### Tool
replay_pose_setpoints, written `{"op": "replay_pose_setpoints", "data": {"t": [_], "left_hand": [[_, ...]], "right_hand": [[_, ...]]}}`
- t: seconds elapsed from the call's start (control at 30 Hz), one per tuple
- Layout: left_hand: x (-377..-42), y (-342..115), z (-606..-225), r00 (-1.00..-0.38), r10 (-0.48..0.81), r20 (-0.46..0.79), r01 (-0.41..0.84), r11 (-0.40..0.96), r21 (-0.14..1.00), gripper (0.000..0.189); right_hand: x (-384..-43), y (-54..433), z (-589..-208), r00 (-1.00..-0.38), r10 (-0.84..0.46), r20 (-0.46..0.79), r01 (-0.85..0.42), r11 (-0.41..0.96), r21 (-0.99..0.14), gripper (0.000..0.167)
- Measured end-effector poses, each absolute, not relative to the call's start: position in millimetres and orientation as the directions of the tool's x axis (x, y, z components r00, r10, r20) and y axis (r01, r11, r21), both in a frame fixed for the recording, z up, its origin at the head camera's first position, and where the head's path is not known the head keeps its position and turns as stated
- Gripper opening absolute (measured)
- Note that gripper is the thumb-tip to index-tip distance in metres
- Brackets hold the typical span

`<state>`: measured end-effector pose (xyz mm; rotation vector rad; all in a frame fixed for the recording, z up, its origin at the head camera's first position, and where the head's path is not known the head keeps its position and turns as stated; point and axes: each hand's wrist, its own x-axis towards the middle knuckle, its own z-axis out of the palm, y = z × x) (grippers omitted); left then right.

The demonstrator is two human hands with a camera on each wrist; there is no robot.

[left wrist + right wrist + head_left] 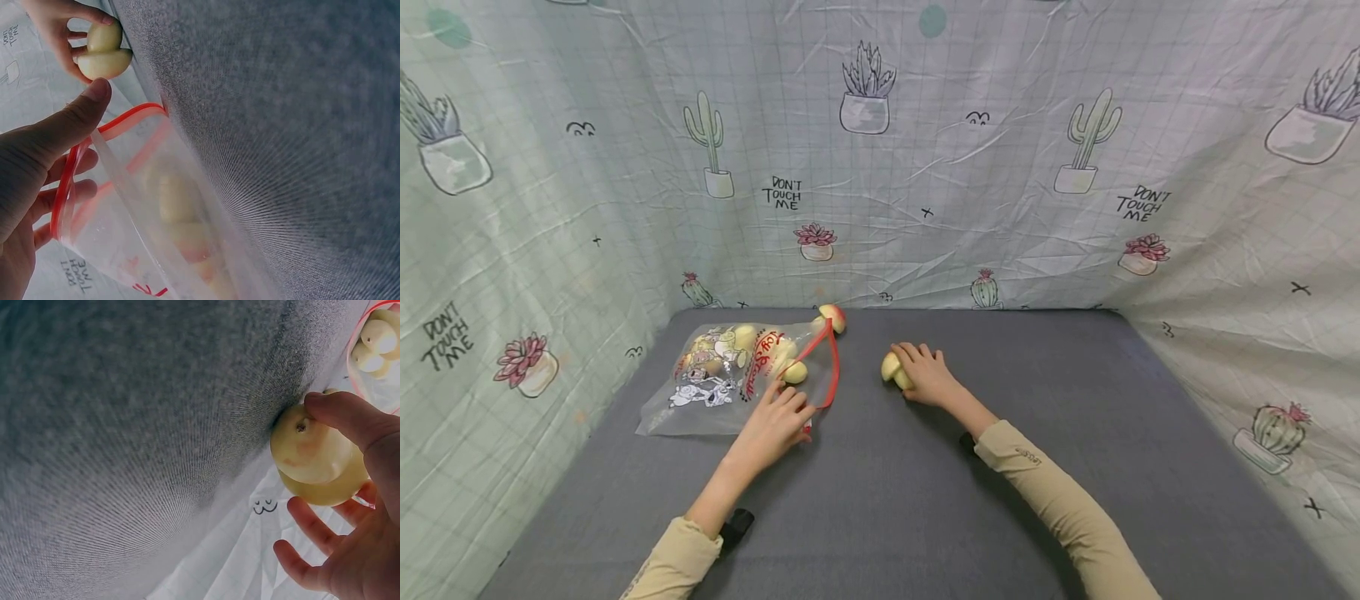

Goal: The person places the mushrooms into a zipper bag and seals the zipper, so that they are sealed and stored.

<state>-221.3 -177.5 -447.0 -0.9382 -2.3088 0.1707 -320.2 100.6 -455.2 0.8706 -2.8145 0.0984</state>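
Right hand [928, 379] grasps one pale mushroom-shaped piece [309, 447], thumb one side, fingers the other; it's mid-worktop [887, 517], right of the clear bag [658, 417] and apart from it; can't tell if resting or just lifted. Left hand [772, 427] at near end of bag mouth: red rim [834, 375] runs between thumb and fingers, grip loose, no clear pinch. Similar pieces [793, 372] inside, one right at the mouth; another piece [832, 318] by the mouth's far corner, inside or out unclear. Risks: smooth rounded piece could slip or roll if the right grip slackens, last two fingers look off it. Limp rim could sag shut if the left hand lets go. Piece near the mouth could roll out if the bag gets tugged or tipped.
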Motion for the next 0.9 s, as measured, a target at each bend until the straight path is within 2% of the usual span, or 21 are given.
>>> {"op": "replay_pose_setpoints", "data": {"t": [0.33,0.9], "left_hand": [[-219.2,-176.7,-447.0,-0.562,0.669,0.487,0.579,0.738,-0.347,0.04],[-220.8,-175.2,-445.6,-0.569,0.676,0.468,0.583,0.733,-0.35,0.041]], "right_hand": [[-318.3,101.1,-455.7,-0.83,-0.536,0.154,-0.551,0.831,-0.076,0.075],[-318.0,101.4,-454.1,-0.811,-0.564,0.157,-0.582,0.805,-0.113,0.075]]}}
